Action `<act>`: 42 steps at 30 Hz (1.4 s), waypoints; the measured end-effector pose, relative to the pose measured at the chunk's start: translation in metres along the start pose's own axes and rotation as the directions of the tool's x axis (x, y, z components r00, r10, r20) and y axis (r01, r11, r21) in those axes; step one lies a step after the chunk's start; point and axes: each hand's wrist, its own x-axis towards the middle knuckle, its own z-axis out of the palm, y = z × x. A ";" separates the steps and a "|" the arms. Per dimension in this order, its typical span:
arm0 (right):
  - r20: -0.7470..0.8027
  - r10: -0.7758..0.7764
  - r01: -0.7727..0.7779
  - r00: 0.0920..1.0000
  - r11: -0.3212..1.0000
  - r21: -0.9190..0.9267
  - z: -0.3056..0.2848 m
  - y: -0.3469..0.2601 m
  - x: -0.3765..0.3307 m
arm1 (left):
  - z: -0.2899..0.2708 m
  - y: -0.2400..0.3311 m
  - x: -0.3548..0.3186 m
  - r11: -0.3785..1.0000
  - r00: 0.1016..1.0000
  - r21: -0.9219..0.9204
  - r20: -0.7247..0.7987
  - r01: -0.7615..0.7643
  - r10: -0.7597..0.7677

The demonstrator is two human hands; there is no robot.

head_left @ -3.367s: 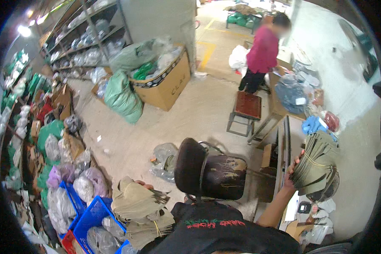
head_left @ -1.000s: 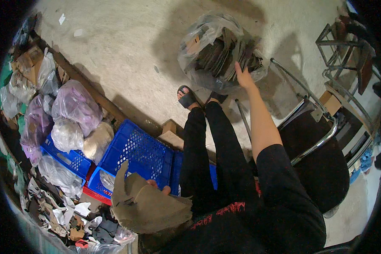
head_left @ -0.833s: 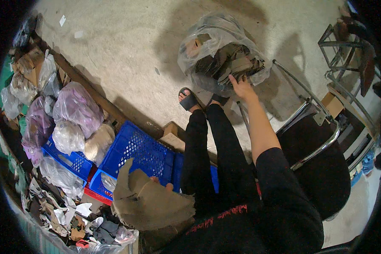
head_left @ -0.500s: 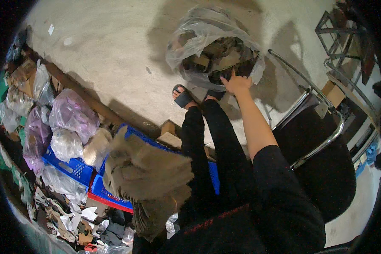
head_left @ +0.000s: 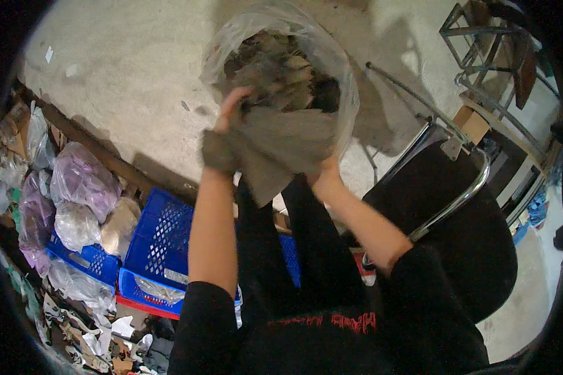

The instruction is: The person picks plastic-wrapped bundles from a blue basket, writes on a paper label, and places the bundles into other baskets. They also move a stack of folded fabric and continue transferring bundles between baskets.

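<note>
A bundle of grey-brown cloth pieces (head_left: 280, 144) hangs between my hands at the near side of a clear plastic bag (head_left: 350, 94). My left hand (head_left: 229, 112) grips the bundle's left side, thumb raised and some cloth folded over the palm. At the right edge, my right hand (head_left: 325, 174) is closed around the cloth, its fingers partly hidden. The bag stands with its mouth spread wide on the floor ahead of me. Inside it lie many crumpled pieces of similar brown and grey cloth (head_left: 275, 65).
Blue plastic crates (head_left: 159, 234) stand at my left, beside purple-tinted bags (head_left: 84, 178) and a heap of scraps (head_left: 100, 337). A black chair (head_left: 450, 231) with chrome legs is close on my right. Beyond it are a metal frame (head_left: 481, 31) and a cardboard box (head_left: 470, 124).
The cloth bundle has moved from beside my lap on the left to the bag's mouth. My left hand has come into view with it; my right hand has drawn back from the bag onto the cloth.
</note>
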 end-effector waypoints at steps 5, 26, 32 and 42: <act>0.330 0.077 0.166 0.941 -0.953 -0.252 0.035 0.013 -0.038 | 0.068 -0.046 0.018 0.706 0.966 0.705 -0.222 0.065 0.134; 0.284 0.187 0.006 0.941 -0.844 0.536 0.026 -0.012 -0.057 | -0.026 -0.001 -0.014 0.206 0.971 0.951 0.209 -0.229 0.115; 0.389 0.285 0.026 0.876 -0.834 0.552 0.008 -0.046 -0.116 | -0.047 -0.052 -0.168 0.539 0.987 0.842 -0.073 -0.015 0.142; 0.193 0.395 0.122 0.898 -0.645 0.754 0.005 -0.050 -0.206 | -0.128 -0.110 -0.303 0.364 0.992 0.923 0.107 -0.126 0.073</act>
